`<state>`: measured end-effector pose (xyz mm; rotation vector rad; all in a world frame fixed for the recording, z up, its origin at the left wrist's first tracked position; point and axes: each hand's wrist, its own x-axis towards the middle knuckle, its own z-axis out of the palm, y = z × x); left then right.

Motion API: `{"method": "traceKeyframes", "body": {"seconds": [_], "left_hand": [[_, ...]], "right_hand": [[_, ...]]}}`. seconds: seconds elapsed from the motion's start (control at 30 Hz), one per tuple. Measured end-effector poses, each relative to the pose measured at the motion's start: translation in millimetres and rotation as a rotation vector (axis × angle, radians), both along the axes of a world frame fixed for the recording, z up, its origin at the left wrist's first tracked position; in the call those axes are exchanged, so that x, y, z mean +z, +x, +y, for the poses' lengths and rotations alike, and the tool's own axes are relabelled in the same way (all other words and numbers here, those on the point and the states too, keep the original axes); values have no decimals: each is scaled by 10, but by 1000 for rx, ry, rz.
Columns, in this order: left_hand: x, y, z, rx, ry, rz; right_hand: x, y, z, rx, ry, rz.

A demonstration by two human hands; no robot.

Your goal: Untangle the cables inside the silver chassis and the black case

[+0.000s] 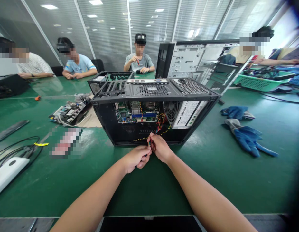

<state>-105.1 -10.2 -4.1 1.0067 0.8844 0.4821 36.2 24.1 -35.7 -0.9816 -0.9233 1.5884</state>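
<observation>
Pinching thin coloured wires (159, 125) closely in left hand (138, 156) and right hand (161, 148), by the open side of the computer case (130, 92) on the counter (212, 154). Might strain a wire if tugged hard, or scrape its coating if dragged across the case's lower edge (126, 143).

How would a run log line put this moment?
left hand: closed on thin multicoloured wires | right hand: pinching same wires | ahead: open black metal computer case

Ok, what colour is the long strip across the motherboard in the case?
The long strip is blue, best seen in the head view.
</observation>
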Motion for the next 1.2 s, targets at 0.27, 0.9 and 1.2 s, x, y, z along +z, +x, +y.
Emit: {"method": "traceKeyframes", "body": {"seconds": [0.27, 0.9, 1.2], "left_hand": [[-116, 59, 3, 53, 308, 311], [-71, 58, 5, 44, 212, 290], [-98, 45, -2, 86, 245, 272]], "right_hand": [[15, -7, -11, 5, 37, -55], [23, 2, 5, 42, 0, -48], [22, 3, 10, 48, 2, -45]]}}
